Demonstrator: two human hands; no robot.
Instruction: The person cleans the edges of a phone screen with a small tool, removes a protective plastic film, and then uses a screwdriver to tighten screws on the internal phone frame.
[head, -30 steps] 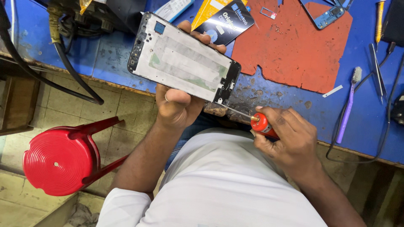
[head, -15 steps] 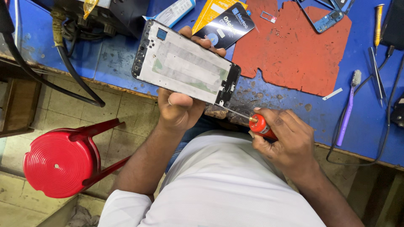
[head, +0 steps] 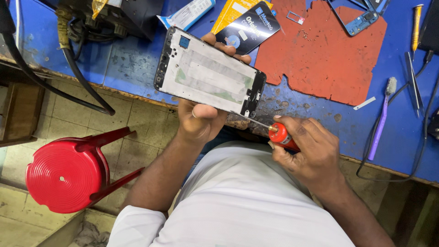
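Note:
My left hand (head: pixel 201 116) grips a phone frame (head: pixel 208 73), a black-edged panel with a whitish inner face, held tilted over the front edge of the blue workbench (head: pixel 137 68). My right hand (head: pixel 311 153) holds a red-handled screwdriver (head: pixel 281 134). Its thin metal tip touches the frame's lower right corner. Thumb and fingers of the left hand wrap the frame's underside and far edge.
A red rubber mat (head: pixel 320 55) lies on the bench with a blue phone frame (head: pixel 361 20) at its top. A purple brush (head: pixel 382 119), tweezers (head: pixel 411 77), packets (head: pixel 247 23), black cables (head: pixel 77 82) and dark equipment (head: pixel 114 18) surround it. A red stool (head: pixel 66 171) stands below left.
The phone frame and my left hand have shifted slightly right and tilted a little; the screwdriver tip stays at the frame's lower corner.

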